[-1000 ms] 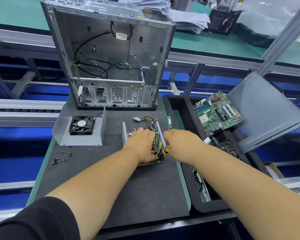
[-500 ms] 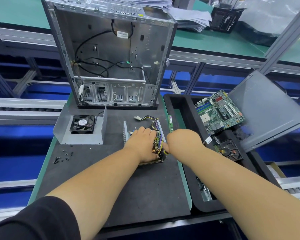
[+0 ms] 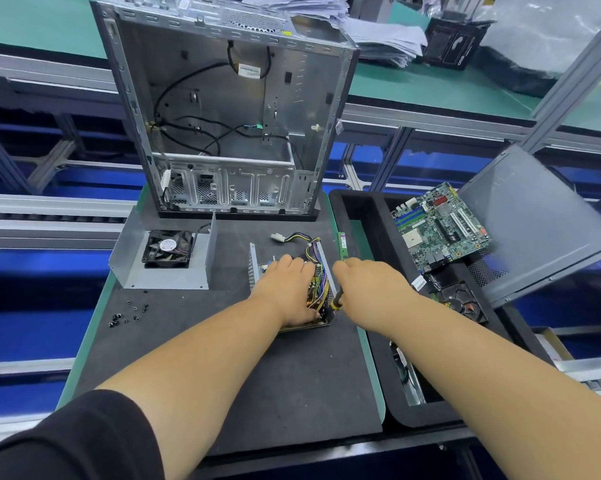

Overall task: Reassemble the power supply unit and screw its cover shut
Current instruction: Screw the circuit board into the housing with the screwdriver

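Note:
The open power supply unit (image 3: 321,289) lies mid-mat, its coloured wires and circuit board exposed. My left hand (image 3: 287,284) rests flat on top of it, fingers straight. My right hand (image 3: 371,284) sits at its right side and grips a screwdriver (image 3: 337,301) with a yellow and black handle, tip hidden. The metal cover with a black fan (image 3: 169,249) lies apart to the left. Several small black screws (image 3: 129,315) are scattered on the mat near the left edge.
An empty computer case (image 3: 222,116) stands upright at the back of the mat. A RAM stick (image 3: 343,244) lies by the mat's right edge. The black foam tray (image 3: 368,216) on the right holds a motherboard (image 3: 441,226), a grey side panel (image 3: 534,220) and a drive.
My right hand has shifted slightly along the unit's right side with the screwdriver. My left hand stays pressed on the unit.

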`<state>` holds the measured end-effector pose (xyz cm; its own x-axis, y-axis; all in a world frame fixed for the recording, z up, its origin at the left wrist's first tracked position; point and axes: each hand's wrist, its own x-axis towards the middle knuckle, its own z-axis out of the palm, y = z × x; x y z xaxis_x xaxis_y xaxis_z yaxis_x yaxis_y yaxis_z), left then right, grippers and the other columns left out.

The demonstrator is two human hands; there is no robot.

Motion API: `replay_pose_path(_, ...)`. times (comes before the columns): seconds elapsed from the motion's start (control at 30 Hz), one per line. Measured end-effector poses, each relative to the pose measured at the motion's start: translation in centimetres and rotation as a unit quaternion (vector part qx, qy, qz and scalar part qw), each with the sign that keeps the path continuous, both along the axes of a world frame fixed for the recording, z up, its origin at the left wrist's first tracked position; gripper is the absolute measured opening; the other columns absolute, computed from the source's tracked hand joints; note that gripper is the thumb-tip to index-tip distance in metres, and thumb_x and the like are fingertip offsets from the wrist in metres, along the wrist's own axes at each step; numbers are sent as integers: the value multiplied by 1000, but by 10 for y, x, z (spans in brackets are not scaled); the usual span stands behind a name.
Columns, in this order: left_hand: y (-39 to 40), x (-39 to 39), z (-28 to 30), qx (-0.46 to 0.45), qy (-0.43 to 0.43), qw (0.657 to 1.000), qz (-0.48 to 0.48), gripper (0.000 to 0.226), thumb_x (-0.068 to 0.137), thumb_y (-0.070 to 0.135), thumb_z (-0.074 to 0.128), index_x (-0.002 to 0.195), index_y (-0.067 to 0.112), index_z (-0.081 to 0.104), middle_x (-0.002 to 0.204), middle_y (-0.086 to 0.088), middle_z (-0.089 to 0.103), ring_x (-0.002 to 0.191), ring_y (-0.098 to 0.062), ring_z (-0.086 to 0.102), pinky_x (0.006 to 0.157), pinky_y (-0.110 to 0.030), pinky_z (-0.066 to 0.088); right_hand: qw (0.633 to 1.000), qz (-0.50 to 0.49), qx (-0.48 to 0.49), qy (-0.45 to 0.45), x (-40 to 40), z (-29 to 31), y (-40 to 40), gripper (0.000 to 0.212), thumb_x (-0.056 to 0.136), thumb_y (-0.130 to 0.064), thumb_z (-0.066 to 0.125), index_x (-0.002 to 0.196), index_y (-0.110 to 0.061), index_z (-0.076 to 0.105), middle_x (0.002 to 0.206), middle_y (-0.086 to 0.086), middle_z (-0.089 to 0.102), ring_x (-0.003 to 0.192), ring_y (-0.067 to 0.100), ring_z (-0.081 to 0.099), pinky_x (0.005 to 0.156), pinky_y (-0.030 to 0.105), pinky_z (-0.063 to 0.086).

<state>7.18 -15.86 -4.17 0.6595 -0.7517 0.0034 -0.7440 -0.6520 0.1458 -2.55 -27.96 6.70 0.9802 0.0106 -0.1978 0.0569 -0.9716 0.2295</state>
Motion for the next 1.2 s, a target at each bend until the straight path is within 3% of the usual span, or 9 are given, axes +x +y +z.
replay_pose_path(0.2,0,0,-2,-4,2,1000,2,73,70,65,67,121,18,43,122,-4,48,114,-26,39,99,-39,35,999,-10,-25,26,7,1,0,4,96,-21,53,95,-17,51,89,0,51,87,27,56,64,30,36)
replay_pose_path(0.33,-1,0,-3,-5,0,1000,1,74,69,67,67,120,18,43,121,-4,48,113,-26,39,98,-39,35,996,-75,-24,38,15,-7,-1,27,98,-34,45,78,-15,50,69,-1,42,73,28,50,62,30,40)
replay_pose_path(0.47,-1,-1,-3,-6,1,1000,4,75,69,66,67,120,18,43,121,-4,48,113,-27,39,98,-40,35,993,-108,-42,-20,16,-12,-6,28,97,-35,43,77,-19,53,65,-1,39,69,26,49,55,23,32)
replay_pose_path(0.57,-1,0,-3,-3,4,1000,6,75,68,66,67,120,18,43,121,-4,48,113,-27,39,98,-40,34,993,-111,-41,-17,17,-15,2,24,99,-30,43,79,-20,53,67,-2,40,70,25,48,60,25,37)
replay_pose_path(0.67,-2,0,-4,-4,5,1000,7,72,70,64,66,119,19,43,120,-3,48,113,-26,39,98,-39,35,995,-99,-6,-24,13,-13,6,21,95,-37,44,84,-20,48,81,-1,49,74,25,48,64,28,35)
replay_pose_path(0.73,-2,0,-3,-2,7,1000,6,70,70,64,66,119,19,43,120,-3,48,113,-25,39,99,-39,35,997,-64,-5,-33,9,-8,7,20,88,-36,50,94,-17,45,91,1,53,81,26,55,66,32,32)
replay_pose_path(0.87,-2,1,-2,7,7,1000,4,72,69,66,66,118,19,42,120,-3,48,113,-26,40,100,-39,36,998,26,-55,-3,6,-3,4,27,91,-19,54,116,-13,46,110,7,58,96,29,61,68,33,30)
replay_pose_path(1.03,-1,0,-3,2,6,1000,3,74,70,65,67,121,19,42,122,-3,47,113,-26,39,100,-39,36,999,-1,-39,32,8,3,2,6,96,-21,55,100,-17,54,101,3,60,85,26,56,65,31,35)
replay_pose_path(1.2,0,0,-3,-8,2,1000,3,76,70,66,68,123,19,42,122,-3,47,114,-25,39,101,-38,34,996,-69,-40,31,14,-4,0,22,100,-27,45,81,-17,52,77,2,45,74,27,48,63,29,39)
